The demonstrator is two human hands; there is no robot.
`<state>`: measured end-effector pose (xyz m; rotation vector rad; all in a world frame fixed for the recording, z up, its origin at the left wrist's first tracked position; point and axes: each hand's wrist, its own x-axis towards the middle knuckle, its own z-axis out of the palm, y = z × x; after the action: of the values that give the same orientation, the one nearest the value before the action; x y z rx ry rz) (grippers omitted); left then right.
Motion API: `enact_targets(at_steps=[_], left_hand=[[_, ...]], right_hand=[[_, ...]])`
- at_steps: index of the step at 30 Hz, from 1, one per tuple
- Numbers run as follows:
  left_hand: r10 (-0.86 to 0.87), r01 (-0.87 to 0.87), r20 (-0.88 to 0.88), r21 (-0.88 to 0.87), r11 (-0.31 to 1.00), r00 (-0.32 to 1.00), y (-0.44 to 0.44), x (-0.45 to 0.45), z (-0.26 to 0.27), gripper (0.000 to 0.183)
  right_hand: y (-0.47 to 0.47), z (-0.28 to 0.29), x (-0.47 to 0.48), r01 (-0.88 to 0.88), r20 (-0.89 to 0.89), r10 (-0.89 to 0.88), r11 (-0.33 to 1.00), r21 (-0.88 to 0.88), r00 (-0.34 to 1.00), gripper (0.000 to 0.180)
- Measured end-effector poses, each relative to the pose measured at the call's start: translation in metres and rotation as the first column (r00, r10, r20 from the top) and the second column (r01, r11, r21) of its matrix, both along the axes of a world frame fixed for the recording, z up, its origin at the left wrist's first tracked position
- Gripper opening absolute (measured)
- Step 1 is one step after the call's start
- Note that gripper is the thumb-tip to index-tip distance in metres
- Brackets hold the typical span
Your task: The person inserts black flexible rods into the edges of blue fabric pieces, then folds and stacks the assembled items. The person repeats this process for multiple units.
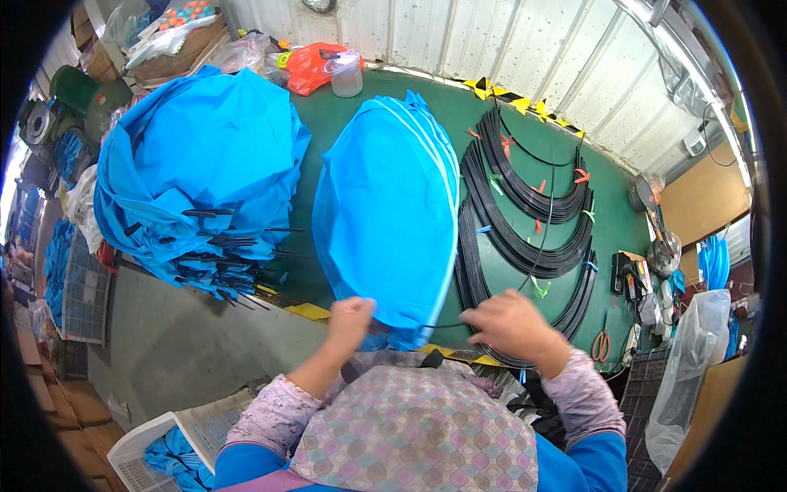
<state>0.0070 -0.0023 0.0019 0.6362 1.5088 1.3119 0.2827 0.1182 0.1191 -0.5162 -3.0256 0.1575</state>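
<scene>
A stack of blue fabric pieces with pale edging point(387, 209) lies on the green table before me. My left hand point(351, 320) is closed on the fabric's near edge. A thin black rod point(444, 325) runs out of the near right corner of the fabric to my right hand point(513, 326), whose fingers are bent around its end. Right of the fabric lie curved bundles of black rods point(529, 246), tied with red, green and blue strips; one loose rod crosses them. On the left is a big heap of blue fabric point(209, 154) with black rod ends sticking out at its near side.
A red plastic bag point(310, 67) and a clear plastic jug point(346, 77) stand at the table's back. Orange-handled scissors point(601, 345) lie at the right edge. A white plastic basket point(141, 455) holding blue fabric is at the lower left. A corrugated wall point(504, 43) rises behind the table.
</scene>
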Motion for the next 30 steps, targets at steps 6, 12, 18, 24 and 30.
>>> enact_targets(at_steps=[6, 12, 18, 24, 30], left_hand=[[0.064, -0.072, 0.209, 0.032, 0.997, 0.976, -0.004, 0.034, 0.027, 0.033], [0.039, 0.022, 0.342, -0.174, 0.985, 0.939, -0.016, 0.006, 0.023, 0.034], [0.001, 0.093, 0.473, -0.176, 0.980, 0.881, -0.013, 0.044, 0.022, 0.033], [-0.721, 0.495, -0.554, -0.526, 0.691, 0.416, 0.036, 0.033, 0.021, 0.045], [-0.885, 0.818, -0.091, -0.347, 0.458, 0.457, 0.077, 0.079, -0.014, 0.046]], right_hand=[[0.040, -0.010, 0.023, 0.120, 0.058, -0.128, 0.985, 0.126, 0.990, 0.032], [0.044, 0.003, 0.024, 0.066, 0.006, -0.067, 0.994, 0.092, 0.998, 0.031], [0.041, -0.011, 0.037, 0.047, 0.067, -0.060, 0.983, 0.179, 0.996, 0.023], [-0.009, -0.035, 0.001, -0.007, 0.223, 0.041, 0.989, -0.151, 0.974, 0.014], [0.051, -0.004, 0.004, 0.127, 0.232, 0.194, 0.442, -0.888, 0.953, 0.057]])
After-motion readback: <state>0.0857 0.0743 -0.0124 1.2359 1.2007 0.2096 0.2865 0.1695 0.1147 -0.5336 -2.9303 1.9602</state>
